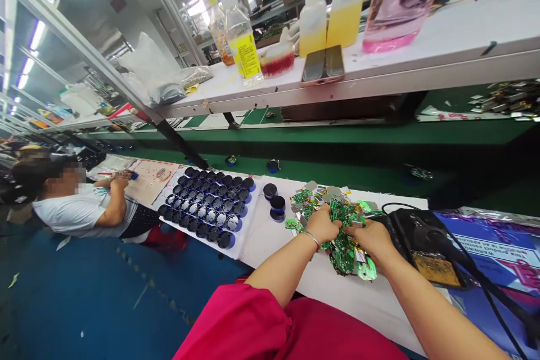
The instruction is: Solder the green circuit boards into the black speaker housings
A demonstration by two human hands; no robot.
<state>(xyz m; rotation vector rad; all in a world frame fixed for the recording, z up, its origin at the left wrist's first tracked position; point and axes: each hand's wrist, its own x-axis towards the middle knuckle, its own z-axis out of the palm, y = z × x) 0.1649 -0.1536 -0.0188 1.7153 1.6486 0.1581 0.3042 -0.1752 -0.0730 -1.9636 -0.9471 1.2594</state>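
Note:
Both of my hands are in a heap of small green circuit boards (343, 256) with wires and silver parts attached, on the white worktop. My left hand (323, 226), with a bracelet at the wrist, is closed on boards at the left of the heap. From the right side, my right hand (372, 241) is closed on boards too, its fingertips partly hidden among them. Left of the heap stand a few loose black round cases (277, 203). Farther left, several more black round cases (202, 211) are set out in rows on a white sheet.
A black soldering-tool stand (422, 236) with a yellow sponge and cable is at the right, beside a blue printed sheet (498, 253). Above runs a shelf (379, 76) with bottles and a phone (323, 64). Behind lies a green conveyor (236, 149). A co-worker (88, 208) sits at left.

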